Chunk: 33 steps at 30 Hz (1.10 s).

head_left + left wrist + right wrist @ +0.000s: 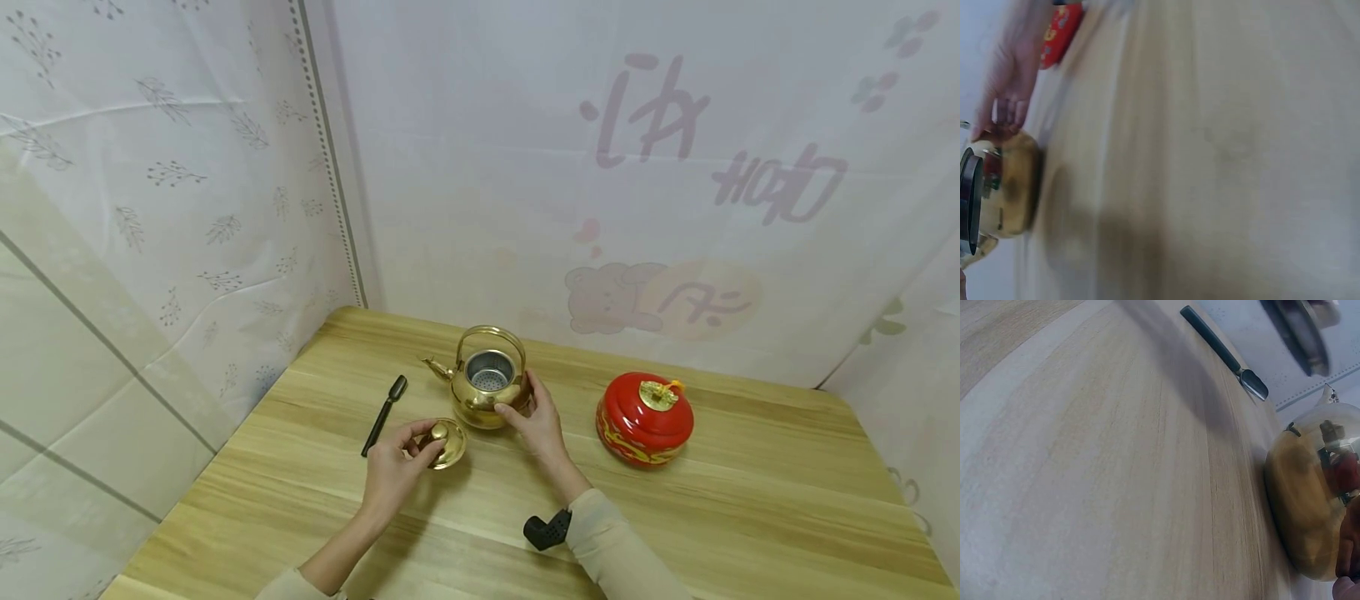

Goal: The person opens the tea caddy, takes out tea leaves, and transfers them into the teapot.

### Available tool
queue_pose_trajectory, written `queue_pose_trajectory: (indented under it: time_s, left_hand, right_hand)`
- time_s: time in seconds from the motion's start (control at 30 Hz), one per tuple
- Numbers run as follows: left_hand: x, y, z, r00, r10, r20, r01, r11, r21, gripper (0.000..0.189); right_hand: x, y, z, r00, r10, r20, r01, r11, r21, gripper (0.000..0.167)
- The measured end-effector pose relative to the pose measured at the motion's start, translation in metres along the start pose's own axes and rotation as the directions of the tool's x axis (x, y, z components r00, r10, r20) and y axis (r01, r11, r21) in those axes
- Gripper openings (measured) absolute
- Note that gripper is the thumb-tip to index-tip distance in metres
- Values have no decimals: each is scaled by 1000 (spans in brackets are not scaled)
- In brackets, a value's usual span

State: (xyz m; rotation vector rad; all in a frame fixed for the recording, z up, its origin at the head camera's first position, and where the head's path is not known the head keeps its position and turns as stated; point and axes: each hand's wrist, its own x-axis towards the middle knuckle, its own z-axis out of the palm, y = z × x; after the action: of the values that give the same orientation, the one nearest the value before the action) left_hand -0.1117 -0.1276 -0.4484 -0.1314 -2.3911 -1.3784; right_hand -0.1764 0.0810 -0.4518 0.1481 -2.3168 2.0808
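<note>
White cloth [187, 200] printed with leafy sprigs hangs at far left, beside a wood-grain tabletop [750, 500]. A black scoop [384, 417] lies there, bowl end toward the far edge. Next to it, the left hand [393, 464] has its grip clamped on the round knob of a gold lid [454, 451], thumb and fingers pinching it above the tabletop. Just beyond stands a gold teapot [477, 407], upright and uncovered, spout to the left, its handle arching over a perforated metal strainer [491, 377] seated in the mouth. At the pot's right side, the right hand [539, 423] grips the belly, thumb in front. A black device [547, 530] sits at that wrist. Farther right, well apart from both hands, rests a red jar [637, 423] with a gold-patterned band.
</note>
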Motion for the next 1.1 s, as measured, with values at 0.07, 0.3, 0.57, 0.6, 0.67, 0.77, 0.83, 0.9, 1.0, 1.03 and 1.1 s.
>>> queue_pose_trajectory:
  time_s: [0.07, 0.3, 0.57, 0.6, 0.67, 0.77, 0.83, 0.9, 1.0, 1.03, 1.1]
  left_hand:
    - [-3, -4, -1, 1000, -10, 10, 10, 1000, -3, 25]
    - [-12, -14, -2, 998, -50, 28, 49, 999, 20, 27]
    - [-18, -18, -4, 995, -88, 48, 87, 996, 32, 28]
    - [-19, -18, -4, 995, -91, 49, 90, 995, 32, 28]
    - [-20, -19, -4, 993, -101, 54, 99, 995, 32, 28]
    - [-21, -21, -4, 993, -107, 58, 106, 994, 30, 29]
    - [-22, -22, -4, 992, -107, 61, 105, 994, 29, 29]
    - [-24, -23, -4, 993, -105, 62, 103, 994, 26, 29]
    - [-26, -24, -5, 992, -106, 66, 104, 994, 22, 29]
    - [-26, -25, -5, 992, -108, 67, 107, 994, 24, 29]
    - [-27, -26, -5, 991, -116, 66, 114, 993, 30, 29]
  right_hand:
    - [1, 2, 0, 1000, -1, -1, 1, 1000, -3, 83]
    - [10, 23, 0, 1000, 3, -10, -3, 1000, 4, 86]
    - [13, 33, 2, 999, -16, -31, 15, 1000, -19, 87]
    - [13, 33, 2, 999, -18, -32, 17, 1000, -20, 87]
    - [12, 34, 2, 999, -18, -33, 17, 1000, -18, 87]
    - [13, 34, 2, 999, -13, -33, 13, 1000, -20, 87]
    - [13, 34, 2, 1000, -6, -31, 6, 1000, -23, 87]
    - [13, 31, 1, 1000, 3, -27, -3, 1000, -14, 86]
    - [9, 22, 1, 1000, 12, -19, -12, 1000, 10, 86]
    - [7, 18, 1, 1000, 13, -16, -13, 1000, 16, 86]
    - [4, 10, 0, 1000, 13, -11, -13, 1000, 25, 85]
